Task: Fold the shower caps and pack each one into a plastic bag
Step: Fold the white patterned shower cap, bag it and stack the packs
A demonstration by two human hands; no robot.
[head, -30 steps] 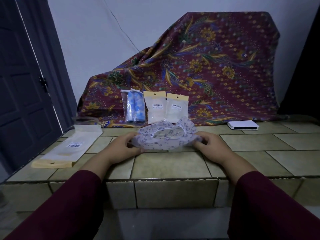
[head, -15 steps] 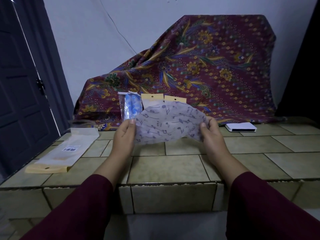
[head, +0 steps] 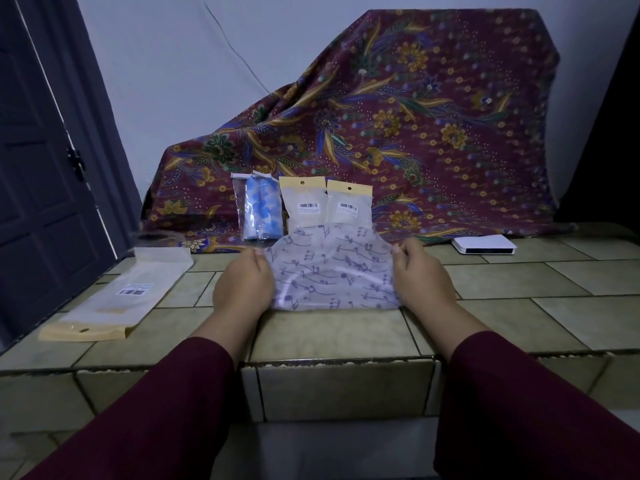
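Note:
A translucent shower cap (head: pixel 332 270) printed with purple music notes is stretched flat between my hands, its lower edge on the tiled counter (head: pixel 332 336). My left hand (head: pixel 244 285) pinches its left edge and my right hand (head: pixel 420 280) pinches its right edge. A flat plastic bag (head: pixel 114 299) with a tan header and barcode label lies on the counter to the left. Behind the cap, a packed bag with a blue cap (head: pixel 259 209) and two packed bags with tan headers (head: pixel 303 202) (head: pixel 348 206) lean upright.
A patterned maroon cloth (head: pixel 398 126) drapes over something against the wall behind the packed bags. A white flat box (head: pixel 485 244) sits at the back right of the counter. A dark door (head: pixel 38 174) stands at the left. The counter's front edge is near my arms.
The cap went from bunched on the counter to lifted and spread in the air, and now it is lowered toward the counter, still stretched between both hands.

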